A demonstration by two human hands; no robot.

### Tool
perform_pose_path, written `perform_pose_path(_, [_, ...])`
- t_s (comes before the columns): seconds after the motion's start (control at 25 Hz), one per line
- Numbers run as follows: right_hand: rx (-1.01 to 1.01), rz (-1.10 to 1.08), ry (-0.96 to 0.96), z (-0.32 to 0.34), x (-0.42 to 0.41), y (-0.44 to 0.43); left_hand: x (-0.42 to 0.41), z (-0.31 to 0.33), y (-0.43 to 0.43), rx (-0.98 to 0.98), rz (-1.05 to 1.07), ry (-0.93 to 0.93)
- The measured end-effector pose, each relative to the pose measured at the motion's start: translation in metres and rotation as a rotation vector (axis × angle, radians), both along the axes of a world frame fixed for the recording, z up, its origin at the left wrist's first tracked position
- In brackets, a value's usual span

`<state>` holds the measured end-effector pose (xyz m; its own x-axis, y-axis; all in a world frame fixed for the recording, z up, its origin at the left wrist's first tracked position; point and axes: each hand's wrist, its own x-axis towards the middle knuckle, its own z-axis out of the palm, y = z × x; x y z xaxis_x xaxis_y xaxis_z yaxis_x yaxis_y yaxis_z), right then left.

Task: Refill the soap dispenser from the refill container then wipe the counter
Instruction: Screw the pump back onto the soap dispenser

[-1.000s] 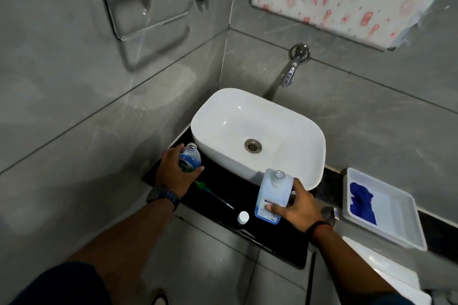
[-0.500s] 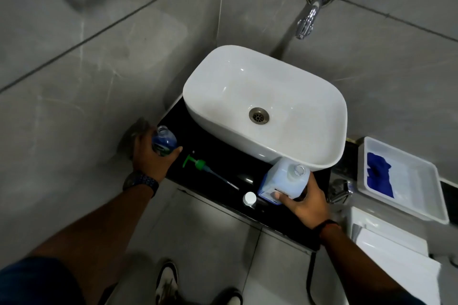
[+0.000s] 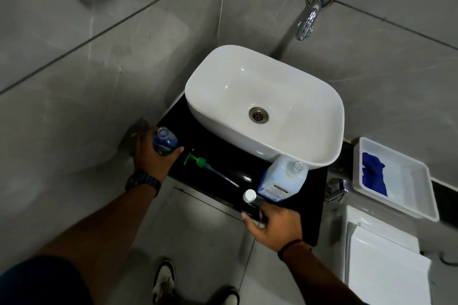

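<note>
My left hand point(image 3: 151, 156) grips the open blue soap dispenser bottle point(image 3: 164, 141) upright at the left end of the black counter point(image 3: 223, 156). Its green pump point(image 3: 200, 162) lies flat on the counter beside it, tube pointing right. The pale blue refill container point(image 3: 282, 179) stands uncapped in front of the white basin point(image 3: 265, 106), with its white cap point(image 3: 249, 195) lying just to its left. My right hand point(image 3: 272, 226) hovers at the counter's front edge below the cap, fingers loosely apart, holding nothing.
A white tray point(image 3: 406, 190) holding a blue cloth point(image 3: 373, 177) sits to the right. A chrome tap point(image 3: 311, 17) sticks out of the wall above the basin. A white toilet tank point(image 3: 381, 255) is at lower right, and my shoes point(image 3: 163, 280) are on the floor.
My right hand has let go of the refill container, which now stands on the counter, and drawn back to the front edge. The view tilted further down.
</note>
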<state>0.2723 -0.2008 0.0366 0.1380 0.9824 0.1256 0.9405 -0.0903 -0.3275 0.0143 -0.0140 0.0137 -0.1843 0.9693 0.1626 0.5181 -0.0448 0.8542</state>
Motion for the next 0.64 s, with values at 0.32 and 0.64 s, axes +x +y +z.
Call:
perform_pose_path(0.32, [-0.195,0.17,0.105,-0.002,-0.087,0.131,-0.001,-0.001,0.001,0.037,0.002,-0.001])
perform_pose_path(0.64, [-0.142,0.029,0.22,-0.014,-0.108,0.163,0.001,-0.001,0.002,0.088,0.062,0.036])
